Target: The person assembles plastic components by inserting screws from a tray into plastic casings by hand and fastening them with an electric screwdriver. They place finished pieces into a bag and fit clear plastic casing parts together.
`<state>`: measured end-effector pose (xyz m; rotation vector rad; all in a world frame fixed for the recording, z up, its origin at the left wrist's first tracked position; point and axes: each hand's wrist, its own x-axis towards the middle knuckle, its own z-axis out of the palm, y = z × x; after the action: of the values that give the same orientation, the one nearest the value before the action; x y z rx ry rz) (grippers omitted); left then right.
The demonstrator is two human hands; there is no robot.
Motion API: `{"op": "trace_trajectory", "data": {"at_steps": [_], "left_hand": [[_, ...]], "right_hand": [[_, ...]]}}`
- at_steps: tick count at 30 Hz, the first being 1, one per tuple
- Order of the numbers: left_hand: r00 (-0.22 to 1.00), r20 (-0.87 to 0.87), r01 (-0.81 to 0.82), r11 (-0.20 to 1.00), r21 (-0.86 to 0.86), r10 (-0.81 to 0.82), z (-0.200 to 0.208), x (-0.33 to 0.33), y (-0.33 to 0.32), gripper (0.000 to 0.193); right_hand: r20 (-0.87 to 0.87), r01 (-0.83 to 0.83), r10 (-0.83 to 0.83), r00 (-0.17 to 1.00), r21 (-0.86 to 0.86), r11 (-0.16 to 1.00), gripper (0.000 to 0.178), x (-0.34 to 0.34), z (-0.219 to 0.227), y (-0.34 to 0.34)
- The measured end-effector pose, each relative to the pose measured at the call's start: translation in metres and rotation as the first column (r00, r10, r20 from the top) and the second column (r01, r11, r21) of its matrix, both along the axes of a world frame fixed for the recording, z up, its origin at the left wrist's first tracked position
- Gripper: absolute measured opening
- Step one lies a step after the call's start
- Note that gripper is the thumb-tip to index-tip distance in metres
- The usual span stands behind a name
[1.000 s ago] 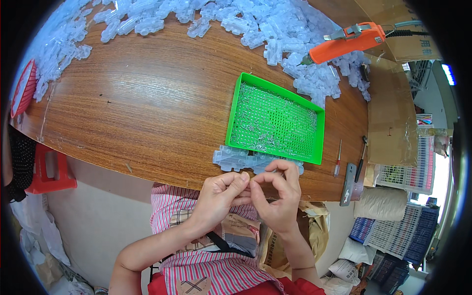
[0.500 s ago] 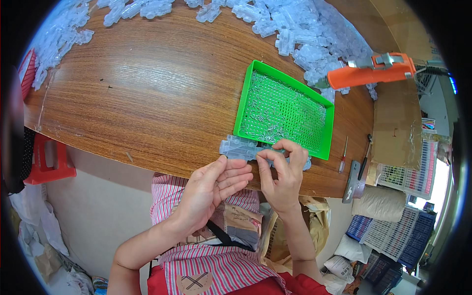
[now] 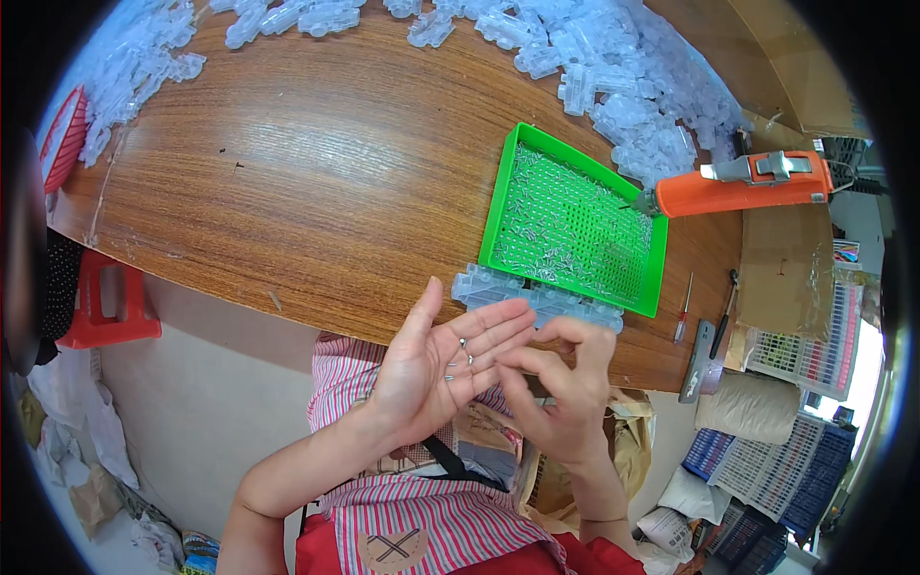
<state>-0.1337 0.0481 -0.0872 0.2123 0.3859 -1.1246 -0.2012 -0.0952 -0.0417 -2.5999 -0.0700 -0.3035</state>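
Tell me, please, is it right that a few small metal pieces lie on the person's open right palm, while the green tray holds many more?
Not quite: the head view shows the few small metal pieces on the open left palm instead. The green tray does hold many more.

- I am counting two bare hands: one left hand (image 3: 419,369), one right hand (image 3: 561,393).
- I am making out at least three small screws (image 3: 470,359) on the left palm.
- I am seeing one green tray (image 3: 497,211), its screws being too many to count.
- I am viewing one orange power screwdriver (image 3: 743,195) and one slim red-handled screwdriver (image 3: 679,331).
- I am spotting one red stool (image 3: 129,331) and one red basket (image 3: 65,153).
- Clear plastic parts (image 3: 628,101) are lying about, beyond my counting.
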Motion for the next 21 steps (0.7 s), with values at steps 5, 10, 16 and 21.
{"op": "trace_trajectory", "data": {"at_steps": [5, 10, 16, 21], "left_hand": [[1.0, -0.002, -0.024, 0.99, -0.141, 0.024, -0.006, -0.007, -0.002, 0.079], [0.999, -0.01, -0.042, 0.992, -0.121, 0.041, -0.002, -0.009, -0.004, 0.077], [0.998, -0.03, -0.065, 0.98, -0.188, 0.061, -0.001, -0.005, -0.005, 0.075], [0.999, 0.015, -0.047, 0.982, -0.182, 0.05, 0.004, -0.002, -0.006, 0.067]], "right_hand": [[0.02, -0.033, 0.034, 0.999, -0.025, 0.999, 0.017, 0.001, -0.006, 0.006], [0.039, -0.096, 0.103, 0.994, -0.155, 0.983, 0.019, 0.001, -0.004, 0.009], [-0.02, -0.075, 0.077, 0.997, 0.061, 0.995, 0.018, 0.004, -0.008, 0.004], [0.064, 0.002, -0.009, 0.998, 0.103, 0.995, 0.016, 0.005, -0.003, 0.003]]}}
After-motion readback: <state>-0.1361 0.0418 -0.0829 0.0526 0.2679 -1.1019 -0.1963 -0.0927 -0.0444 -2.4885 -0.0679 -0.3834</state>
